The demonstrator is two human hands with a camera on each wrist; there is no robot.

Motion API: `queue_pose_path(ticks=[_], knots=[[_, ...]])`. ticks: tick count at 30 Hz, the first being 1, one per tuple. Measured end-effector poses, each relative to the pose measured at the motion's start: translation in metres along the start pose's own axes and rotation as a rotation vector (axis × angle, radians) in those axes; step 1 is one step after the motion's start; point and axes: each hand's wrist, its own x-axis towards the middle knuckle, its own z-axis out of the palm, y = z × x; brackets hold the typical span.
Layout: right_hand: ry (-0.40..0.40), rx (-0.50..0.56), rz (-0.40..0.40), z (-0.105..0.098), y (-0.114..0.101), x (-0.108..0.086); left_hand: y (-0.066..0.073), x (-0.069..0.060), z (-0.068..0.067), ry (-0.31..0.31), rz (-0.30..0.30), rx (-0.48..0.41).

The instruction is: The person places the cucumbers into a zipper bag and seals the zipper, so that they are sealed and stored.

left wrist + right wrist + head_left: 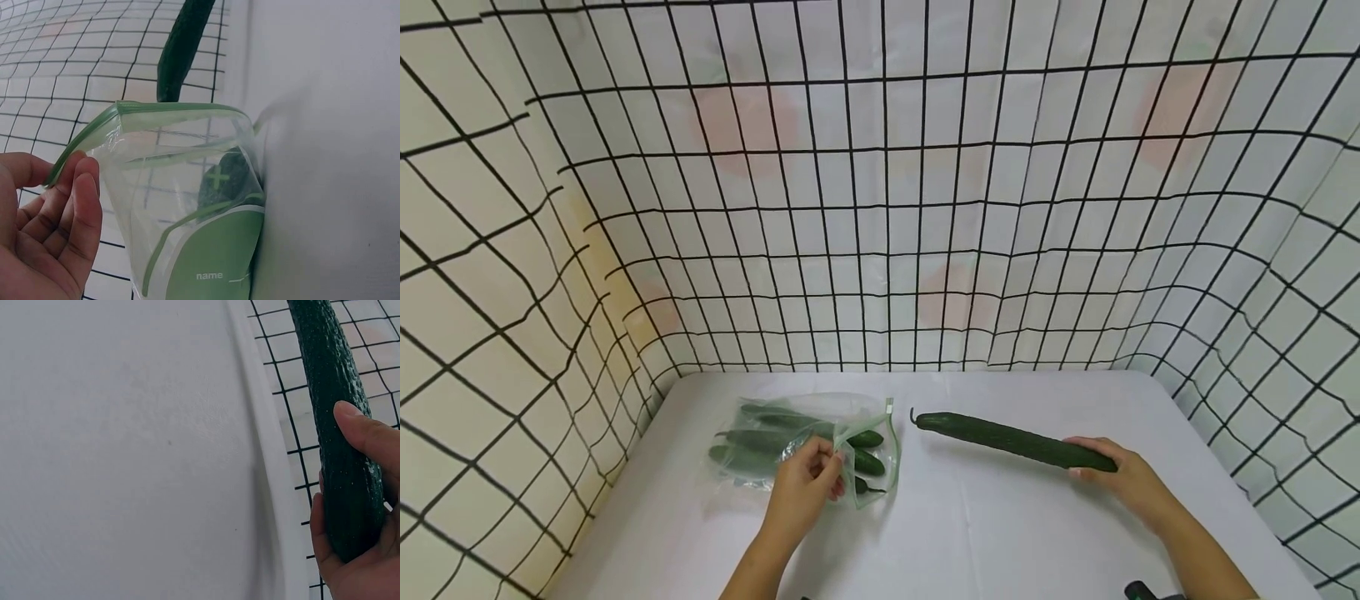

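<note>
A clear zip bag with a green seal lies on the left half of the table, several cucumbers inside it. My left hand pinches the bag's green zip edge between thumb and fingers; the mouth gapes toward the right. My right hand grips a long dark cucumber by its thick right end, with the thumb on one side and fingers curled beneath. Its stem end points left at the bag's mouth, apart from it. A green label marked "name" shows on the bag.
The table has a white cover. Black wire grid walls, backed by pale cloth with blurred reddish spots, enclose the back and both sides. A small dark object shows at the bottom edge, near the right forearm.
</note>
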Motion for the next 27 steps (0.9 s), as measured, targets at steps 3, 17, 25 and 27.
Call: queue_pose_path(ticks=[3, 17, 25, 27], knots=[[0.004, -0.011, -0.022, 0.005, -0.002, -0.001, -0.003, 0.0, 0.0, 0.005, -0.004, 0.004], [0.041, -0.064, -0.084, 0.024, -0.012, -0.006, 0.0, -0.001, 0.0, 0.0, 0.021, -0.009], [0.034, -0.028, -0.122, 0.041, -0.022, -0.002, 0.001, -0.001, 0.0, -0.009, 0.037, 0.003], [0.031, -0.02, -0.127, 0.045, -0.023, -0.001, 0.002, -0.002, -0.001, -0.017, 0.04, 0.012]])
